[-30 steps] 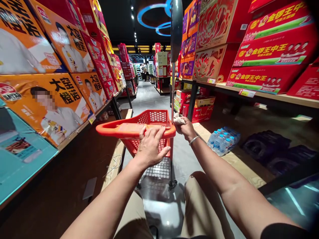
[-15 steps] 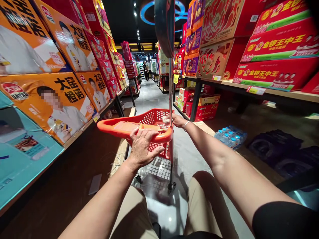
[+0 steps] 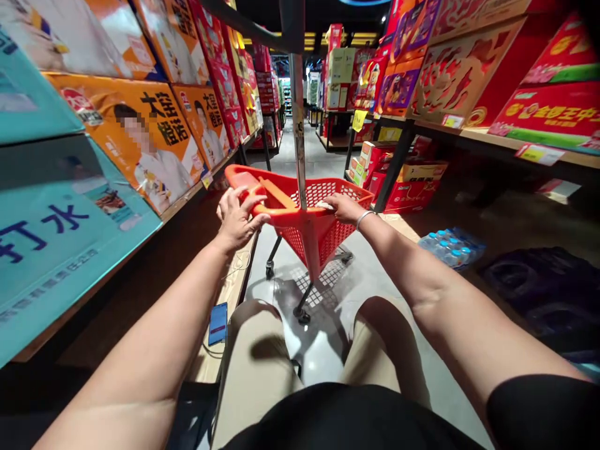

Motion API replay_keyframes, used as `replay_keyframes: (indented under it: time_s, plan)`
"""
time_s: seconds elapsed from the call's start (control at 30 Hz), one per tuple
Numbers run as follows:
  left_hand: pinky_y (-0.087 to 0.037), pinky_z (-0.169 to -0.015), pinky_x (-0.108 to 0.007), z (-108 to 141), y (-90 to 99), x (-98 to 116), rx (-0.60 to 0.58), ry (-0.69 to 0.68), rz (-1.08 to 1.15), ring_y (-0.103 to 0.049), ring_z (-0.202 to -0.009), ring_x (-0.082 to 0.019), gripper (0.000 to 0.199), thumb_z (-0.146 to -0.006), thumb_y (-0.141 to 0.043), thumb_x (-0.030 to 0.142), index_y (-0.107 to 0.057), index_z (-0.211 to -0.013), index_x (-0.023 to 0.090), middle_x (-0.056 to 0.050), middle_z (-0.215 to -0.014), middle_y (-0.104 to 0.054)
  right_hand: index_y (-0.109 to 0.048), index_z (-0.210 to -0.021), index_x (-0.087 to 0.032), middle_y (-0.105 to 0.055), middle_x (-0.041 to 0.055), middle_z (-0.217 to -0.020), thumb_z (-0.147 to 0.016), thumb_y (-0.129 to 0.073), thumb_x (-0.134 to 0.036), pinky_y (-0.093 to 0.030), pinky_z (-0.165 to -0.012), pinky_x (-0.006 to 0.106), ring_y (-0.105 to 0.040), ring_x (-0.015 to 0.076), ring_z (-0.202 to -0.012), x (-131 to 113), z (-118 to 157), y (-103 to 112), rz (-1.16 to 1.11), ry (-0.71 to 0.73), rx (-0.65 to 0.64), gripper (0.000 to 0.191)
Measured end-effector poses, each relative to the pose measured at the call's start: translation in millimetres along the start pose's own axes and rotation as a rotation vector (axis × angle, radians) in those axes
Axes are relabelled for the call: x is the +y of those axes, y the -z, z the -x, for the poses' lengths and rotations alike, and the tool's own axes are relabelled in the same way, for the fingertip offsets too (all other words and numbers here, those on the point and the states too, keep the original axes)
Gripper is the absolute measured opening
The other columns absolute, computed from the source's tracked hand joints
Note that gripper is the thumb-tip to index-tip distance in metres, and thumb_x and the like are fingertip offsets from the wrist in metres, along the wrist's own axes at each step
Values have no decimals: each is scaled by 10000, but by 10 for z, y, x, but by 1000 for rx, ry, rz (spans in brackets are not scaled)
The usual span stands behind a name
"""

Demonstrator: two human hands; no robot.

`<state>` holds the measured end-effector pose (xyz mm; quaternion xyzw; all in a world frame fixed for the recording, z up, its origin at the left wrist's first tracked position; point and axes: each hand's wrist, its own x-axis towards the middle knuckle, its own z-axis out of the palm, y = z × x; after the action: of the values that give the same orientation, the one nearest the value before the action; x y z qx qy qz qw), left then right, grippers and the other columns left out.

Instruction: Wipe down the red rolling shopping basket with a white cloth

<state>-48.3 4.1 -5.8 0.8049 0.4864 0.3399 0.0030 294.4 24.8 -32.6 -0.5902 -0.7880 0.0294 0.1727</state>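
Note:
A red-orange plastic shopping cart (image 3: 309,244) stands in front of my knees, turned with one corner toward me. My left hand (image 3: 239,215) grips its handle end at the left, fingers spread over the edge and thumb toward me. On the rim to the right, my right hand (image 3: 345,208) is closed on a small white cloth (image 3: 324,205), pressed to the plastic; most of the cloth is hidden. A metal pole (image 3: 299,131) rises at the cart's near corner, with a dark fitting (image 3: 293,28) on top. The basket's bottom is mostly hidden.
Boxes line both sides: orange cartons (image 3: 131,137) and teal cartons (image 3: 70,219) left, red cartons (image 3: 557,115) right. A lit phone (image 3: 218,324) lies on the low left ledge with a cable. Shrink-wrapped bottles (image 3: 450,247) sit low at right. An aisle (image 3: 304,150) runs ahead.
The cart has turned, its handle swinging left and its near corner now facing me. My left hand moved left and up with it; my right hand slid slightly right along the rim with the cloth.

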Motion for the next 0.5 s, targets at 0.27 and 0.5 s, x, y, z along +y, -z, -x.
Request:
replay_keyframes:
  time_s: [0.27, 0.5]
  plan:
    - [-223, -1228, -591, 156, 39, -271, 45, 289, -101, -217, -1503, -407, 817, -862, -611, 474, -340, -1602, 264, -146, -1617, -285, -717, -1156, -180, -739, 55, -1163, -744, -607, -127, -494, -944, 291, -648, 208, -1037, 74, 66, 73, -235, -12, 57, 430]
    - [-250, -1234, -561, 128, -113, -454, -212, 167, 102, -291, -1490, -406, 988, -780, -696, 492, -266, -1626, 220, -160, -1571, -366, -733, -1083, -192, -761, 49, -1095, -779, -607, -185, -520, -889, 303, -679, 233, -980, 102, 335, -99, -151, -44, -97, 329]
